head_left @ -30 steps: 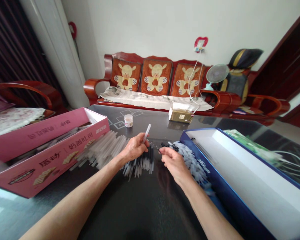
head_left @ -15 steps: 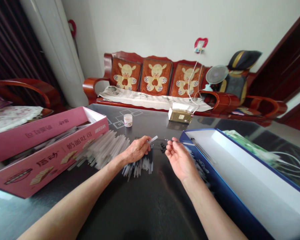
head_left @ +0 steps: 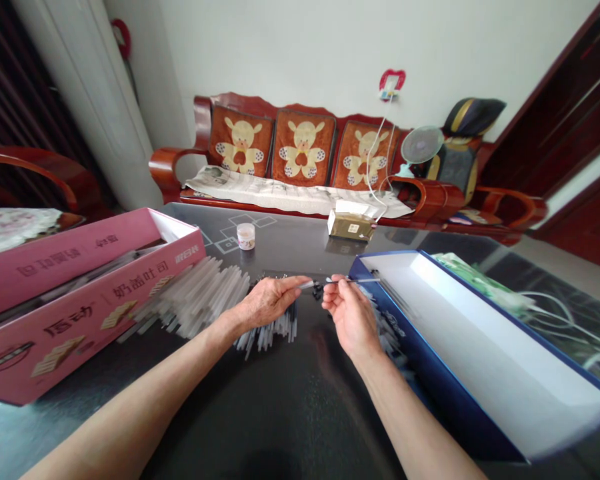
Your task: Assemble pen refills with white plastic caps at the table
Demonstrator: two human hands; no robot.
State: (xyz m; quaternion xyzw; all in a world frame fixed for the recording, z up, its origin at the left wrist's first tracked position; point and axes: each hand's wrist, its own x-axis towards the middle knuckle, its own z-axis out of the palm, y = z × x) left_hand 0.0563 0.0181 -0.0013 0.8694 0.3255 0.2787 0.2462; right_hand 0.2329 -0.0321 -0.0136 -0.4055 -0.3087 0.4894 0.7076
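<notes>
My left hand (head_left: 266, 302) pinches a short whitish tube (head_left: 307, 285) between thumb and fingers, its free end pointing right. My right hand (head_left: 351, 315) is closed on a thin stick (head_left: 367, 281), dark near its left tip and pale at its right end; it looks like a pen refill. The two tips face each other almost in line, and whether they touch is too small to tell. Small black pieces (head_left: 318, 291) lie on the table between the hands. Beneath my left hand, thin translucent sticks (head_left: 270, 332) are partly hidden. A larger heap of whitish tubes (head_left: 200, 293) lies further left.
A pink box (head_left: 145, 280) holding more sticks stands at the left. On the right is a blue box (head_left: 480, 333) with a white inside and a few thin sticks; more sticks lie along its near side. A small jar (head_left: 246, 237) and tissue box (head_left: 351, 225) stand further back.
My hands have come closer together, bringing the tube and the stick end to end. The tube has turned from slanting upward to nearly level. The whole view has shifted slightly.
</notes>
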